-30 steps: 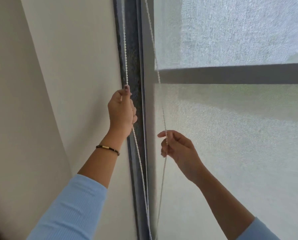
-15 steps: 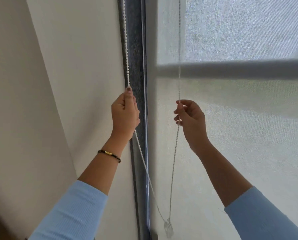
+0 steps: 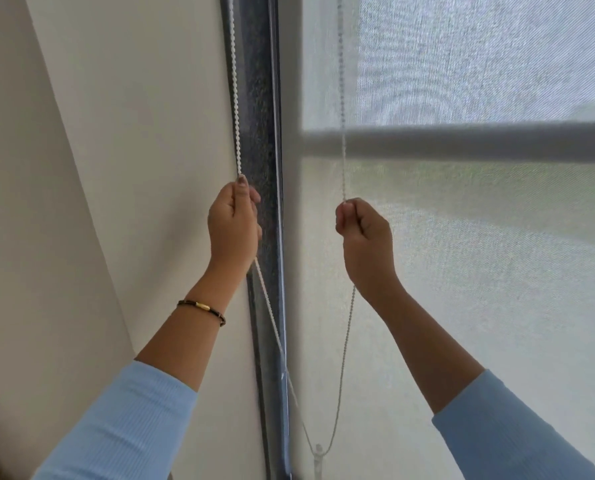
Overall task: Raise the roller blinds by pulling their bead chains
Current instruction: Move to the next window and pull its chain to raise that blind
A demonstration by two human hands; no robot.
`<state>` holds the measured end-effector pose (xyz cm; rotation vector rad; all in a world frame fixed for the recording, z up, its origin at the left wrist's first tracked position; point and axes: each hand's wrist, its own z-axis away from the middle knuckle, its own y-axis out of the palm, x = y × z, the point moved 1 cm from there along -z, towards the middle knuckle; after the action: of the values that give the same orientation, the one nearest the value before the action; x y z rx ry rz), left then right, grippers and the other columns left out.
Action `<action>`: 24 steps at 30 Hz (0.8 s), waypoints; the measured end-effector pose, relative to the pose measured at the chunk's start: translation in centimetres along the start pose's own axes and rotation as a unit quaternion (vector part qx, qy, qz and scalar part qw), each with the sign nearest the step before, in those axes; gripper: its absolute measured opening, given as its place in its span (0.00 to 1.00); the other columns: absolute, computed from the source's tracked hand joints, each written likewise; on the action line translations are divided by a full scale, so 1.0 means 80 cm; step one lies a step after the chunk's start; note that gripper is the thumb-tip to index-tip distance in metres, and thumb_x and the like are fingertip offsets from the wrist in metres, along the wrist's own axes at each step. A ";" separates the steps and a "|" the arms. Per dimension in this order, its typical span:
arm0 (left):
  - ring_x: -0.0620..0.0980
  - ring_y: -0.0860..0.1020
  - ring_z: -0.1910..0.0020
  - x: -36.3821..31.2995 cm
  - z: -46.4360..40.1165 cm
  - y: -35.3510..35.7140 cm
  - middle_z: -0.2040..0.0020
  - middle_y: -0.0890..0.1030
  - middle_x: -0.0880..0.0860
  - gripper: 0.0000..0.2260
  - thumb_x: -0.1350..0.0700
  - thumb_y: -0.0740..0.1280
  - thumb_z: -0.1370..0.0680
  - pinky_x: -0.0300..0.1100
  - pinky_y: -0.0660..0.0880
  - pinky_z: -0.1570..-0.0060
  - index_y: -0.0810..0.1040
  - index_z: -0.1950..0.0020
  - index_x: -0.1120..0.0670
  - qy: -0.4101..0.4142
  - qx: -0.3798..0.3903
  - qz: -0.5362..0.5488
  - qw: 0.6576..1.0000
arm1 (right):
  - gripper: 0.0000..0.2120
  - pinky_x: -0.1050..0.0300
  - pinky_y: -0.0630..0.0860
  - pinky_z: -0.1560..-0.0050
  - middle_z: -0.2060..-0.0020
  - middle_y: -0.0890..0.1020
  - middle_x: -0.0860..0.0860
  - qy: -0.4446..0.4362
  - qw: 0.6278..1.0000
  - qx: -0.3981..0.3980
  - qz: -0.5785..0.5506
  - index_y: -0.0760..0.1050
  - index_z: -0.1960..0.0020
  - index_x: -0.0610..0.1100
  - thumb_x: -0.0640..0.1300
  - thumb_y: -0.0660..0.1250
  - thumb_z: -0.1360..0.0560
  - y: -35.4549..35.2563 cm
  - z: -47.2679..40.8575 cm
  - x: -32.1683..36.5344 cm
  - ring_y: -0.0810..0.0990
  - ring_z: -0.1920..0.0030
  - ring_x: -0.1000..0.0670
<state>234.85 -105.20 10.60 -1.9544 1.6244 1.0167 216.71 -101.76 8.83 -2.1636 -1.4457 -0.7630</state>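
A person's left hand (image 3: 233, 226) and right hand (image 3: 363, 237) each closed in a fist around a strand of the white bead chain (image 3: 341, 98) looping beside the lowered roller blind (image 3: 479, 254).

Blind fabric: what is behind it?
Through the blind shows a dark horizontal bar, with blurred green and grey light below and above it. Anything finer outside is veiled by the weave.

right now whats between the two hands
In the head view, the dark window frame and a bare strip of blind fabric lie between the left hand and the right hand.
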 end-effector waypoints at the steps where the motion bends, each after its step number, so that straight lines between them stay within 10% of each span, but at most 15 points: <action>1: 0.43 0.69 0.73 -0.001 -0.007 -0.002 0.66 0.71 0.48 0.11 0.54 0.58 0.14 0.43 0.71 0.69 0.77 0.52 0.53 0.013 -0.012 -0.027 0.999 | 0.18 0.63 0.63 0.68 0.71 0.69 0.56 0.001 1.000 -0.006 -0.008 0.67 0.65 0.48 0.34 0.56 0.18 -0.001 0.005 -0.003 0.64 0.70 0.56; 4: 0.49 0.75 0.50 -0.015 -0.021 -0.002 0.44 0.75 0.56 0.18 0.63 0.66 0.19 0.42 0.75 0.45 0.70 0.29 0.61 0.082 -0.040 -0.138 0.986 | 0.18 0.66 0.60 0.72 0.72 0.67 0.56 0.004 1.000 -0.001 -0.018 0.66 0.64 0.48 0.34 0.54 0.18 0.000 0.020 -0.008 0.63 0.72 0.57; 8: 0.49 0.81 0.53 -0.072 -0.030 0.020 0.45 0.80 0.57 0.12 0.60 0.65 0.18 0.40 0.80 0.50 0.76 0.35 0.61 0.255 -0.034 -0.116 0.959 | 0.20 0.61 0.60 0.73 0.74 0.67 0.58 0.025 0.999 0.035 -0.015 0.64 0.64 0.53 0.38 0.54 0.16 0.019 0.050 -0.021 0.61 0.74 0.58; 12: 0.54 0.83 0.62 -0.144 -0.057 0.066 0.57 0.83 0.59 0.13 0.55 0.60 0.14 0.51 0.84 0.57 0.78 0.42 0.64 0.122 0.128 0.064 0.982 | 0.18 0.65 0.58 0.73 0.74 0.67 0.58 0.049 0.996 0.077 -0.011 0.64 0.64 0.51 0.34 0.55 0.18 0.045 0.098 -0.046 0.62 0.74 0.58; 19: 0.47 0.69 0.73 -0.178 -0.093 0.065 0.71 0.72 0.51 0.24 0.49 0.54 0.13 0.39 0.69 0.71 0.78 0.61 0.59 -0.092 0.229 0.270 0.931 | 0.28 0.69 0.60 0.72 0.74 0.69 0.61 0.123 0.977 0.168 0.035 0.63 0.65 0.62 0.28 0.54 0.22 0.062 0.202 -0.109 0.65 0.73 0.57; 24: 0.45 0.53 0.75 -0.142 -0.056 0.058 0.74 0.59 0.46 0.24 0.40 0.55 0.15 0.38 0.51 0.79 0.60 0.69 0.48 -0.126 0.197 0.231 0.944 | 0.28 0.68 0.60 0.69 0.73 0.71 0.62 0.187 0.960 0.203 0.057 0.65 0.65 0.63 0.29 0.55 0.22 0.058 0.252 -0.154 0.66 0.72 0.58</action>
<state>230.99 -101.90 22.58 -1.1605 1.9936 0.9580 221.41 -99.55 -14.66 -1.6690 -1.1529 -0.7123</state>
